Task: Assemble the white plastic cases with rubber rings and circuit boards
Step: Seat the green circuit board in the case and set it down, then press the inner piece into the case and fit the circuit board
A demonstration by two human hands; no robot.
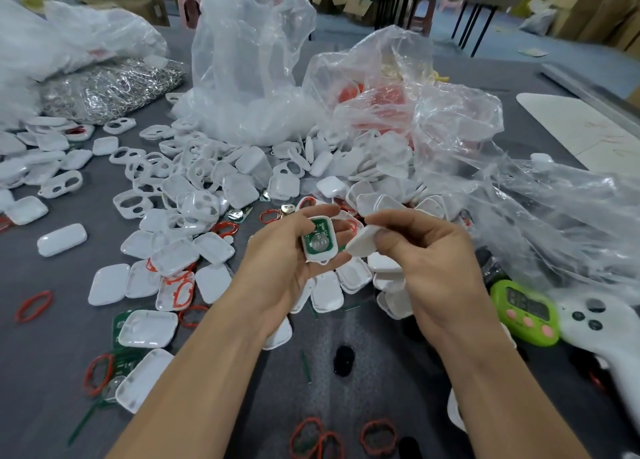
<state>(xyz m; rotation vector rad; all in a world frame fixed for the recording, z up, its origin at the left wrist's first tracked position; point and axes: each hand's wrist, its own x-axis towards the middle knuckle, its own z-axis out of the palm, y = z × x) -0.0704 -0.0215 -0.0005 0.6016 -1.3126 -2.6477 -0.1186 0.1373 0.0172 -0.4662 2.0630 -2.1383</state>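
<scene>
My left hand (280, 261) holds a white case half (320, 240) with a green circuit board and a round silver battery seated in it, facing up. My right hand (426, 250) pinches a second white case half (362, 242) just to the right of the first, tilted and close to its edge. A large heap of white case halves (214, 195) covers the grey table behind my hands. Red rubber rings (34, 305) lie scattered on the table, some near the front edge. Loose green circuit boards (119, 323) lie at the lower left under case halves.
Clear plastic bags (249, 60) stand behind the heap, one with red parts inside. A bag of metal clips (110, 88) lies at the back left. A green timer (524, 311) and a white controller (602, 323) sit at the right.
</scene>
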